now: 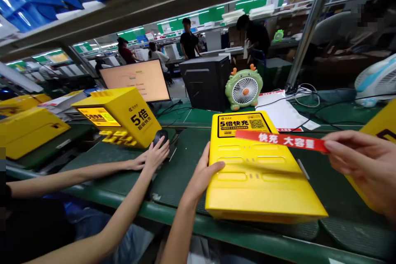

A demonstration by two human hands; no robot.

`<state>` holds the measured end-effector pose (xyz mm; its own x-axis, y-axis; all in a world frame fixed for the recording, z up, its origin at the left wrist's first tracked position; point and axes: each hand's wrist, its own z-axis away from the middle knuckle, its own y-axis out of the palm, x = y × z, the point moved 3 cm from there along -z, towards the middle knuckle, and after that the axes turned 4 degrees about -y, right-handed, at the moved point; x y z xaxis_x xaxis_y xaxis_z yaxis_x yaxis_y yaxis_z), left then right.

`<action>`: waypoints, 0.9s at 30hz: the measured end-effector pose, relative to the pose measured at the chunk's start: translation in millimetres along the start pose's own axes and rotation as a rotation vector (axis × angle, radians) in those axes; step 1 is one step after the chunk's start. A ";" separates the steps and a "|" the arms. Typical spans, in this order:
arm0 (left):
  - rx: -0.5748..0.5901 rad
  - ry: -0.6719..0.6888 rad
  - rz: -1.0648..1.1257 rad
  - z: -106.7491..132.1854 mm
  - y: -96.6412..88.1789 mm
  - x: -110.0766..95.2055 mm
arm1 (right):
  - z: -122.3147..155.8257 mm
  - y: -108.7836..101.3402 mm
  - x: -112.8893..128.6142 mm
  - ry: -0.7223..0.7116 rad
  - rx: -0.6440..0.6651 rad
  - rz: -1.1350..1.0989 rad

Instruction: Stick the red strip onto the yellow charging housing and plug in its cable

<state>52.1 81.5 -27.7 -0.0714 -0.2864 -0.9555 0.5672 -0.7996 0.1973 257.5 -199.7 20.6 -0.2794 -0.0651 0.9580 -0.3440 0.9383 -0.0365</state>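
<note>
A yellow charging-station case [260, 185] lies flat on the green bench mat in front of me, its black label with a QR code at the far end. My left hand [202, 175] rests against the case's left edge, thumb on its top face. My right hand [361, 167] pinches the right end of a long red sticker strip [280, 140] with white characters. The strip is held level just above the upper part of the case, below the label.
To my left a co-worker's two hands [153, 156] rest at a black mouse [161, 135] beside another yellow case [122, 115]. Behind stand a monitor [136, 79], a black box [206, 82], a green desk fan [244, 88], papers and cables. More yellow cases sit far left and far right.
</note>
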 end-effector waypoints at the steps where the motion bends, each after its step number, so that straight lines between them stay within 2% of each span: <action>1: -0.068 0.088 -0.087 0.1 1.5 -8.0 | -2.4 5.7 0.1 0.013 0.058 0.017; 3: -0.172 0.270 -0.217 2.5 6.0 -25.9 | -5.6 14.2 1.4 0.035 0.146 0.094; 4: -0.168 0.315 -0.226 4.0 9.5 -33.0 | -6.5 16.9 2.6 0.042 0.168 0.125; 8: 0.011 0.239 -0.139 9.2 23.2 -44.5 | -7.3 24.1 10.6 0.043 0.181 0.174; 14: -0.035 0.268 -0.152 8.1 21.3 -53.6 | -7.5 33.5 17.8 -0.010 0.156 0.180; 20: -0.089 0.336 -0.245 -12.7 20.3 -69.2 | -17.3 47.6 20.8 -0.043 0.096 0.160; 24: -0.129 0.372 -0.263 -30.0 20.2 -68.5 | -28.2 56.4 3.6 0.114 0.066 0.157; 27: -0.118 0.305 -0.228 -38.7 19.1 -59.9 | -34.6 58.6 -15.4 0.195 0.074 0.181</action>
<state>99.0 103.8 24.9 0.0308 0.0760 -0.9966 0.6566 -0.7533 -0.0372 272.6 -132.0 13.6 -0.1667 0.1752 0.9703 -0.3705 0.9009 -0.2263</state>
